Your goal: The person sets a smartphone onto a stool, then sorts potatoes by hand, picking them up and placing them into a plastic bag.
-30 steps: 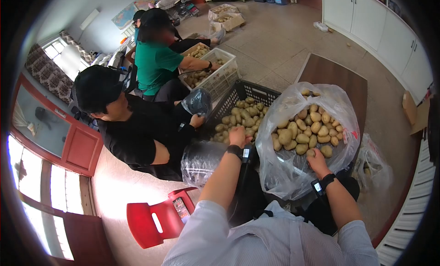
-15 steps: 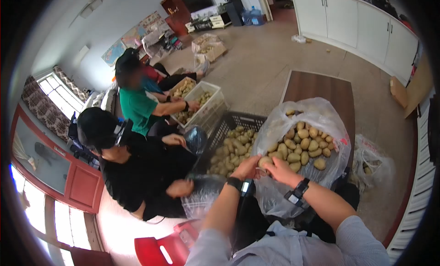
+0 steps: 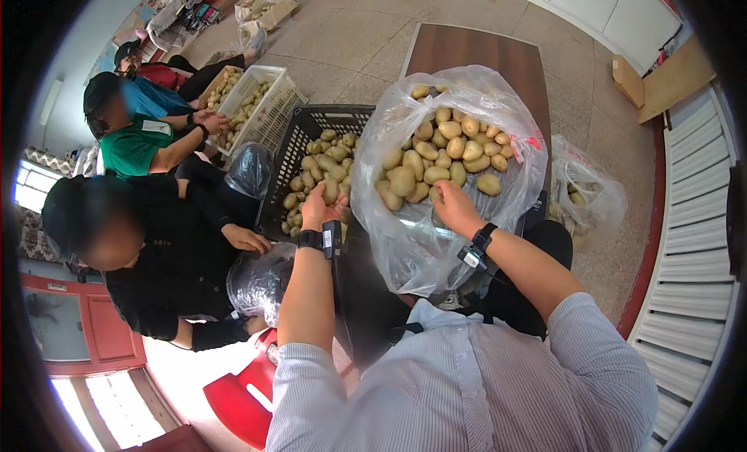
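Over the near right part of the black crate (image 3: 280, 168), my left hand (image 3: 315, 211) is closed around a potato (image 3: 331, 190), palm turned up. Several potatoes (image 3: 325, 160) lie in that crate. At its right stands a clear plastic bag (image 3: 389, 242), its mouth spread wide, with many potatoes (image 3: 455, 148) inside. My right hand (image 3: 457, 209) is inside the bag's mouth at the near edge of the pile. Its fingers are curled and pressed together beside the potatoes; what they grip, if anything, is hidden.
To my left, a person in black (image 3: 179, 257) handles dark plastic bags (image 3: 261, 284). Farther back, a person in green (image 3: 144, 144) reaches toward a white crate (image 3: 284, 102) of potatoes. A brown table (image 3: 482, 51) stands behind my bag, another plastic bag (image 3: 587, 195) at its right. A red chair (image 3: 237, 401) is at lower left.
My hands were together on one potato at the bag's near edge. They have parted: the left has moved left over the crate with a potato, the right into the bag. The view has tilted down.
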The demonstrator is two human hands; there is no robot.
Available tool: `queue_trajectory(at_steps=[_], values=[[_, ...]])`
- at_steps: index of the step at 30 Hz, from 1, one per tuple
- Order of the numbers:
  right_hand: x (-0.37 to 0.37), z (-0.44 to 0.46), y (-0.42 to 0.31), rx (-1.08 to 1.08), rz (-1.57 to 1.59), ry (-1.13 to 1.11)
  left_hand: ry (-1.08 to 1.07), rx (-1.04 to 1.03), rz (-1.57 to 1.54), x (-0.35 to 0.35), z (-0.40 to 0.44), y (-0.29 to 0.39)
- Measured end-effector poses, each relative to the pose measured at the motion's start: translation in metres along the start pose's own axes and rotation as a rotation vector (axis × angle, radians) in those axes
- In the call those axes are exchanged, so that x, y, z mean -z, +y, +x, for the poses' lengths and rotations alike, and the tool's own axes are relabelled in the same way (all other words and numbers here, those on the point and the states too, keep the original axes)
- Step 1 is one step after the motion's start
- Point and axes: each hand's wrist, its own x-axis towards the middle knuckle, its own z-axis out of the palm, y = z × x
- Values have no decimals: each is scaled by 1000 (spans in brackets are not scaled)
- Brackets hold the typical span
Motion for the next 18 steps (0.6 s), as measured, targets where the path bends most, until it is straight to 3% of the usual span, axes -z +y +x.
queue_trajectory(at_steps=[7, 9, 12, 18], values=[[10, 4, -31, 10, -140, -59, 161, -14, -51, 7, 10, -2], [6, 11, -40, 173, -132, -27, 178, -64, -6, 12, 18, -4], [-4, 21, -51, 251, -207, -48, 278, -121, -52, 12, 20, -8], [-24, 36, -54, 232, -314, -117, 184, -96, 129, 39, 52, -8]])
